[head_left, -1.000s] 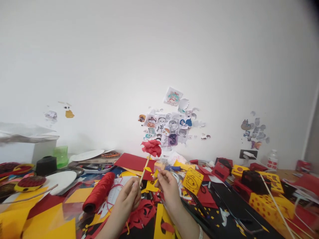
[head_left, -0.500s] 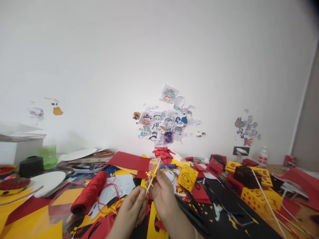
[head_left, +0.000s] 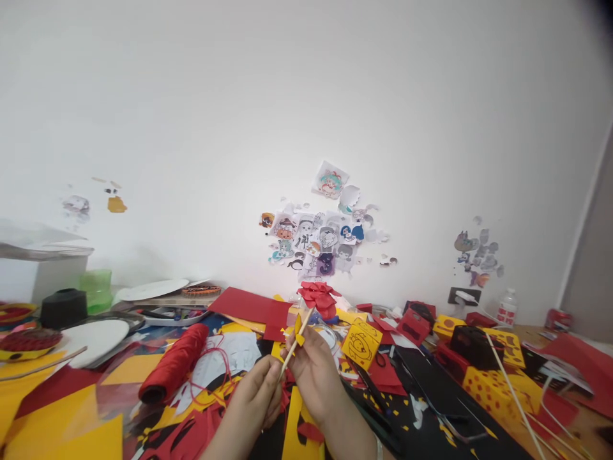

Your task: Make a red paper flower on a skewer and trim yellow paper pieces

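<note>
A thin wooden stick [head_left: 306, 319] slants up between my hands, with a red crumpled paper flower [head_left: 318, 297] at its top end. My left hand [head_left: 256, 391] is closed round the lower part of the stick. Higher up, the fingers of my right hand [head_left: 313, 370] pinch a small yellow paper piece [head_left: 299, 331] against the stick. Part of that piece stands out pointed beside the stick; my right fingers hide the rest. Beneath my hands lies a yellow paper strip [head_left: 293, 427] with dark and red shapes.
A red thread spool [head_left: 176, 364] lies to the left, its loose thread trailing over white paper. A yellow paper box [head_left: 363, 343] with a drawing stands right of my hands. Further right are a black phone-like slab [head_left: 424, 377], spotted yellow boxes [head_left: 500, 386] and a bottle [head_left: 506, 308].
The yellow paper piece now stands more upright against the stick, and the red flower has turned and tilted a little. The view has shifted slightly; both hands keep their hold.
</note>
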Demonstrator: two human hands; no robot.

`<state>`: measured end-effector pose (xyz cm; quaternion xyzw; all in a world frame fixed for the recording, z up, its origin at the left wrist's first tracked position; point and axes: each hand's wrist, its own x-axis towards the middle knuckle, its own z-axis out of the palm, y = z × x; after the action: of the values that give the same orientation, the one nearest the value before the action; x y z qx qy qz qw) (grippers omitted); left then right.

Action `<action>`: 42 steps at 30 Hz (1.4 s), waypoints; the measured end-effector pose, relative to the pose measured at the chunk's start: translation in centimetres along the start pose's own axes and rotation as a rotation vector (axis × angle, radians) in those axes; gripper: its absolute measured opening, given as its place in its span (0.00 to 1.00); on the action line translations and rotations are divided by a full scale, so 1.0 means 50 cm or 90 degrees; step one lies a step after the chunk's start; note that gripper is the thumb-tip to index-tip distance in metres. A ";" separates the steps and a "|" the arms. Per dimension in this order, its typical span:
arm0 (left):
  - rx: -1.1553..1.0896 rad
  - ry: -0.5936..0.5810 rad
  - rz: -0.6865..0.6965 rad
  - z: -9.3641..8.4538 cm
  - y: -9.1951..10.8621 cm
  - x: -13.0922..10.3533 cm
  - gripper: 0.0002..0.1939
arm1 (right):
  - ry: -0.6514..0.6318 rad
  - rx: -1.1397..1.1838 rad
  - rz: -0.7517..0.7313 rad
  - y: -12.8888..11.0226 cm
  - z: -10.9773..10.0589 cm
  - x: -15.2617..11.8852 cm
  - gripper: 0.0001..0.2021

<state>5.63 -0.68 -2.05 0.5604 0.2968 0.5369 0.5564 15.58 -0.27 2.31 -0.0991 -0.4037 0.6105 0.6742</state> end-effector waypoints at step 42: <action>0.128 0.141 0.142 0.041 0.061 -0.014 0.18 | 0.171 -0.409 -0.237 0.022 0.021 -0.041 0.11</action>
<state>6.54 -2.58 1.04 0.5800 0.3445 0.6214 0.3984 14.20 -2.25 1.41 -0.3090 -0.4932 0.3022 0.7549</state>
